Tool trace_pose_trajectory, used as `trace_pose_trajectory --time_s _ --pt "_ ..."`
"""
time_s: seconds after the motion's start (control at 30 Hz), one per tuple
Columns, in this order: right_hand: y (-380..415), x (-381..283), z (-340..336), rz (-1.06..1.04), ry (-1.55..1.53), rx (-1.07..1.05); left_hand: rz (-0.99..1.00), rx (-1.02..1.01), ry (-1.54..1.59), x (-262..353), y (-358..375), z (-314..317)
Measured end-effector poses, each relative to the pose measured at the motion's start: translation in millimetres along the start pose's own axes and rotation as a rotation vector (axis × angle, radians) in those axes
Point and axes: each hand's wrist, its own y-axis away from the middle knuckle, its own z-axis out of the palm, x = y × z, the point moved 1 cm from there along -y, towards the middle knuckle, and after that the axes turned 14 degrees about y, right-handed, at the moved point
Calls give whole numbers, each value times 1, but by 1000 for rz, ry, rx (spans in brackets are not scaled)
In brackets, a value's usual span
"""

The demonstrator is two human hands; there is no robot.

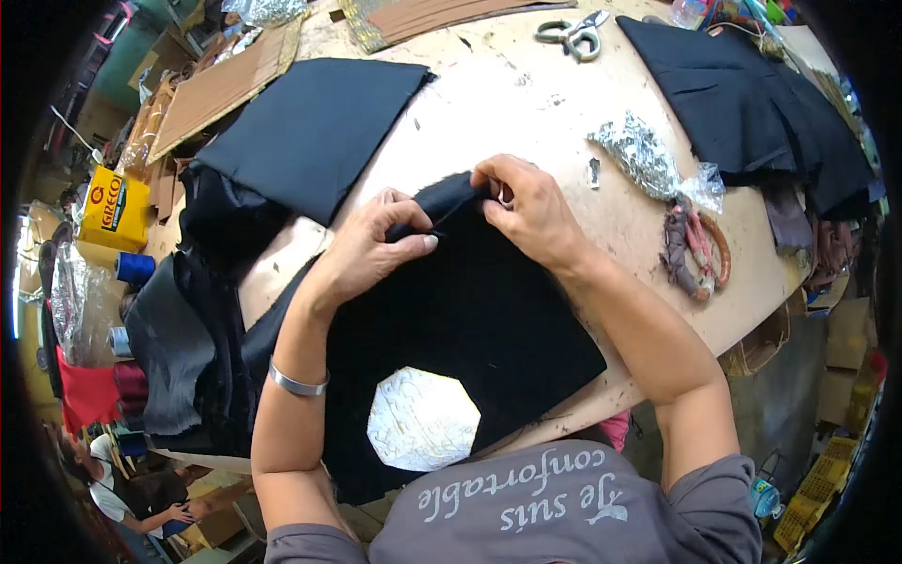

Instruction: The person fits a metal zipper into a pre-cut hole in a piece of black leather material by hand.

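A large piece of black fabric [451, 320] lies on the worktable in front of me, its near edge by my body. My left hand [376, 240] pinches the fabric's far edge between thumb and fingers. To its right, my right hand [531, 209] grips the same edge, its fingers curled over the top. Between the two hands the edge is folded and slightly raised. A white eight-sided piece [423, 420] with faint scribbled marks rests on the fabric near my shirt.
Beyond my left hand lies a stack of black cloth [315, 127], with a darker heap [193, 329] beside it. More black fabric [742, 113] sits at the far right. Scissors [573, 36], a foil bundle [639, 155] and a yellow box [115, 209] surround the work. A person [150, 489] is at lower left.
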Motion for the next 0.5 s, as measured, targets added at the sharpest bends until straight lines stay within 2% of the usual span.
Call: trace_pose_trajectory --time_s 0.1,0.23,0.33,0.43,0.5 --pt "5 -5 -11 -199 178 178 153 74 -9 10 -1 4" --pt "6 -5 -16 -341 247 310 201 223 -102 15 2 6" --pt "10 -11 -15 -158 -38 138 235 279 -129 11 8 9" --pt "8 -14 -15 -69 -237 95 281 275 -127 16 14 10" --pt "9 -16 -19 -136 -184 96 277 247 -97 18 16 9"
